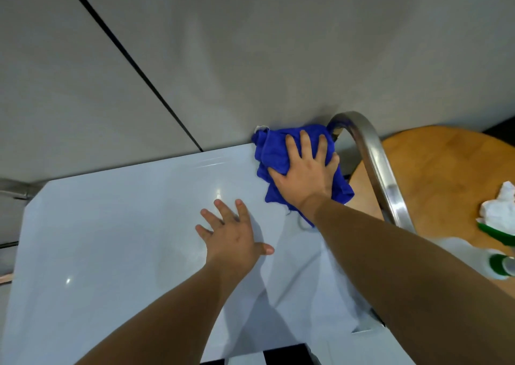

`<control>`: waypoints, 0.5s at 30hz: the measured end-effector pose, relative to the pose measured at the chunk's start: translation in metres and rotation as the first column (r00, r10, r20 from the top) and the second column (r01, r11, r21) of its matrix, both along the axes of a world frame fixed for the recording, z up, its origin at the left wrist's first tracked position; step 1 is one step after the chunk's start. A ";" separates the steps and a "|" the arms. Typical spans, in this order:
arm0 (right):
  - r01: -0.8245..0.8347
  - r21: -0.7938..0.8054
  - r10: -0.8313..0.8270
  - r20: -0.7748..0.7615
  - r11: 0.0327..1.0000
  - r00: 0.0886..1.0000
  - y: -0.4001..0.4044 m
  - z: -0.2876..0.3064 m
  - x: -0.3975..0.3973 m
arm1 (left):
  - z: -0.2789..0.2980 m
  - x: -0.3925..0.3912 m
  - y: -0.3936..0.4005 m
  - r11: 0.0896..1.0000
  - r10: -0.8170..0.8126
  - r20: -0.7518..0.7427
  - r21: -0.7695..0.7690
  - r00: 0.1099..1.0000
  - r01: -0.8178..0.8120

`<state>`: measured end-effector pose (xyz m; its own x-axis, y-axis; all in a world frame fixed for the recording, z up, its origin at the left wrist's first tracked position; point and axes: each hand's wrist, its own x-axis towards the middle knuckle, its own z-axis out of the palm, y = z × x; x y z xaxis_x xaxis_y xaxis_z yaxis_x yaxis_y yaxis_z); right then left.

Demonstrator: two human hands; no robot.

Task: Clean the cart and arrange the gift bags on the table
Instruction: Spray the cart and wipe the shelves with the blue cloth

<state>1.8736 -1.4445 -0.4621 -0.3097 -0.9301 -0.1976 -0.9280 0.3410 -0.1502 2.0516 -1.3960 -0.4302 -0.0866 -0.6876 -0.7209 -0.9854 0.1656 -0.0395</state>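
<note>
The right hand [305,169] pressed a crumpled blue cloth [274,153], fingers flat, at the glossy white cart top's [111,225] far-right corner; it could slip off the edge

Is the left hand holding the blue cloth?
No, the left hand lies flat and bare on the cart top, while the right hand presses the blue cloth at the far corner.

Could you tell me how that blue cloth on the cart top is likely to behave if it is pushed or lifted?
The blue cloth lies bunched in folds under the right hand, so it is probably floppy. It should slide easily, since the cart top looks glossy. Lifted, it would likely droop; a loose thread already trails.
</note>
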 end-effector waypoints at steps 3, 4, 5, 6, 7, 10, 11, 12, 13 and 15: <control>-0.015 -0.018 0.015 -0.003 1.000 1.000 0.006 0.000 0.000 | 0.000 -0.001 0.000 1.000 -0.018 0.023 0.006 1.000 0.018; -0.019 -0.012 0.019 -0.001 1.000 1.000 0.009 0.000 0.000 | 0.001 -0.001 -0.001 1.000 -0.022 0.028 0.007 0.999 0.022; -0.024 -0.003 0.024 -0.002 1.000 1.000 0.013 0.000 0.000 | 0.001 -0.001 -0.001 1.000 -0.023 0.031 0.006 0.999 0.023; -0.028 0.004 0.028 -0.005 1.000 1.000 0.017 0.001 -0.001 | 0.000 -0.001 -0.001 1.000 -0.022 0.032 0.004 0.999 0.022; -0.028 0.013 0.028 -0.010 1.000 1.000 0.021 0.000 0.000 | 0.000 -0.001 0.000 1.000 -0.021 0.032 0.001 0.999 0.021; -0.009 0.036 0.010 -0.017 0.999 1.000 0.038 0.000 0.002 | 0.000 -0.002 0.000 1.000 -0.016 0.031 -0.006 0.999 0.016; 0.000 0.034 0.000 -0.015 0.999 1.000 0.045 0.001 0.004 | 0.000 -0.002 0.000 1.000 -0.016 0.035 -0.008 0.999 0.017; 0.010 0.039 -0.010 -0.010 0.999 1.000 0.052 0.001 0.007 | 0.000 -0.003 0.000 1.000 -0.016 0.041 -0.011 0.999 0.016; 0.019 0.051 -0.018 -0.007 0.999 1.000 0.059 0.000 0.010 | 0.001 -0.003 0.000 1.000 -0.013 0.045 -0.014 0.999 0.014; 0.037 0.053 -0.036 -0.022 0.998 0.999 0.074 -0.003 0.017 | 0.001 -0.003 0.000 0.999 -0.015 0.040 -0.028 0.999 0.016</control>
<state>1.8904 -1.3704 -0.4655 -0.3476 -0.9064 -0.2401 -0.9176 0.3815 -0.1118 2.0489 -1.3957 -0.4294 -0.0691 -0.7067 -0.7042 -0.9803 0.1789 -0.0833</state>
